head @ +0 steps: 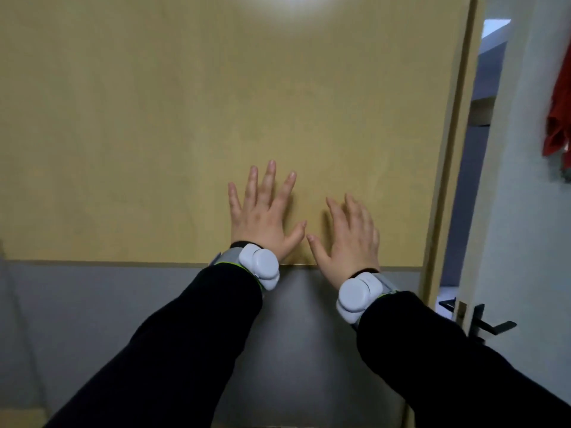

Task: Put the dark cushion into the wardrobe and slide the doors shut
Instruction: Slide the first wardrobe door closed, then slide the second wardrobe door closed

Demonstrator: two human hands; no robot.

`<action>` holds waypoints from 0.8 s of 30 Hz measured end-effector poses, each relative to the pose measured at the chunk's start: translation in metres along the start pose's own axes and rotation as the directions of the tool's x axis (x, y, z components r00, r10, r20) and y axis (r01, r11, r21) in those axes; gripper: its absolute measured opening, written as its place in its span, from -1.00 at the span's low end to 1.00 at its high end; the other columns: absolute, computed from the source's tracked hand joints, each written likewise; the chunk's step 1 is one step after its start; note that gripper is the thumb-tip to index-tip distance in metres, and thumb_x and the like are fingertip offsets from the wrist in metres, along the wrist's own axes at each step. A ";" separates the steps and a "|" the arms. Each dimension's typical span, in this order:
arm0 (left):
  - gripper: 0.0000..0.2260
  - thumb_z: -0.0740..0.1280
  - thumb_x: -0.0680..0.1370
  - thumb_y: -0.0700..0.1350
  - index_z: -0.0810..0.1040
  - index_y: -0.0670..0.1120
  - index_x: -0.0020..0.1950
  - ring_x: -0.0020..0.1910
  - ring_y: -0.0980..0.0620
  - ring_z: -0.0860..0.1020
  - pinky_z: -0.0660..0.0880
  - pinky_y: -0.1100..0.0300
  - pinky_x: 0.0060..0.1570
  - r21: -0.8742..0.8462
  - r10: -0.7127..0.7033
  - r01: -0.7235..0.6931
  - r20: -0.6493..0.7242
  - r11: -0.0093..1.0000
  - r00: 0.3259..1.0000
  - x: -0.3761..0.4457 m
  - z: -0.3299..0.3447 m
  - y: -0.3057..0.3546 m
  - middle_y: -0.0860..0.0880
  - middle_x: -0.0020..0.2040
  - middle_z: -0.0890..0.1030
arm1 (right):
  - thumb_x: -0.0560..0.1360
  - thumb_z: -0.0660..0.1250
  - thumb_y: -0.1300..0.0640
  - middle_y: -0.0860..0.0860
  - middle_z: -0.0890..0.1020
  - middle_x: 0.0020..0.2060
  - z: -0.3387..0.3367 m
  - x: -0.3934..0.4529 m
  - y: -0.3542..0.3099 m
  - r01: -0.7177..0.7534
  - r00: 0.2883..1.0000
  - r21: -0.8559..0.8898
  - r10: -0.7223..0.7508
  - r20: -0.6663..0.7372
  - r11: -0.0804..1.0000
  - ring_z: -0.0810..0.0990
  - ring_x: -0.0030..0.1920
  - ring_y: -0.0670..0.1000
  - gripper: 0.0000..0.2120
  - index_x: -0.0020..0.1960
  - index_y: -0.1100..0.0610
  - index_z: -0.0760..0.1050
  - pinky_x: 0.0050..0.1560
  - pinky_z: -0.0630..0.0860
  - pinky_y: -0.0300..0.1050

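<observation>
Black sleeves with grey wrist bands reach forward. Both hands lie flat and released, fingers spread, grasping nothing: the left hand and right hand press side by side on the yellow wardrobe door. No dark cushion is visible; it may be inside. At the right, a gap remains beside the door's edge. This looks like the closing step; next, push sideways to the right until the door meets the frame.

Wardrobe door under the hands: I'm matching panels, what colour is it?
Yellowish tan wardrobe door, plain, seen in the head view.
</observation>
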State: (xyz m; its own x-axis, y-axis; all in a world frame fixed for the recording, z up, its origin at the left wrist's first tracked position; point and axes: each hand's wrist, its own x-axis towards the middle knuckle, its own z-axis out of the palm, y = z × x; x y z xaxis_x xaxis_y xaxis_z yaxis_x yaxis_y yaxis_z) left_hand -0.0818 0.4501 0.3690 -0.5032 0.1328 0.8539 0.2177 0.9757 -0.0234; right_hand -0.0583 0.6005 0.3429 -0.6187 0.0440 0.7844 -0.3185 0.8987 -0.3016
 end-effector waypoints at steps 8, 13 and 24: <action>-0.27 0.00 0.36 0.29 -0.01 0.11 0.52 0.54 -0.12 -0.07 -0.19 -0.25 0.42 0.154 -0.151 0.148 0.007 0.977 0.988 -0.042 -0.055 -0.149 -0.04 0.57 -0.03 | 0.37 -0.06 -0.27 0.08 -0.05 0.54 0.061 -0.008 -0.135 0.139 0.987 0.090 -0.146 0.074 0.986 -0.10 0.53 0.12 -0.25 0.51 -0.04 -0.06 0.47 -0.07 0.18; -0.27 -0.03 0.36 0.29 -0.04 0.12 0.52 0.55 -0.09 -0.10 -0.24 -0.19 0.43 0.188 -0.182 0.173 0.028 0.967 0.983 -0.068 -0.084 -0.225 -0.01 0.57 -0.07 | 0.36 -0.10 -0.27 0.06 -0.05 0.54 0.094 -0.021 -0.209 0.150 0.981 0.119 -0.163 0.104 0.982 -0.12 0.53 0.11 -0.25 0.51 -0.04 -0.09 0.47 -0.08 0.17; -0.27 0.03 0.37 0.28 0.03 0.09 0.52 0.54 -0.10 0.00 -0.13 -0.23 0.43 0.267 -0.200 0.179 0.053 0.947 0.978 -0.121 -0.137 -0.384 -0.04 0.57 0.03 | 0.36 -0.12 -0.28 0.07 -0.02 0.54 0.164 -0.057 -0.365 0.157 0.970 0.191 -0.188 0.157 0.969 -0.10 0.53 0.12 -0.24 0.51 -0.03 -0.07 0.46 -0.07 0.19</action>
State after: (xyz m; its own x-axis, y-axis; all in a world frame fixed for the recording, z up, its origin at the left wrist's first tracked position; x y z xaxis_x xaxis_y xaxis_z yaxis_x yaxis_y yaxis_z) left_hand 0.0098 0.0360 0.3460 -0.5804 -0.0561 0.8124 -0.1075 0.9942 -0.0082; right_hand -0.0247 0.1984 0.3190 -0.6530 -0.1947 0.7319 -0.5429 0.7942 -0.2731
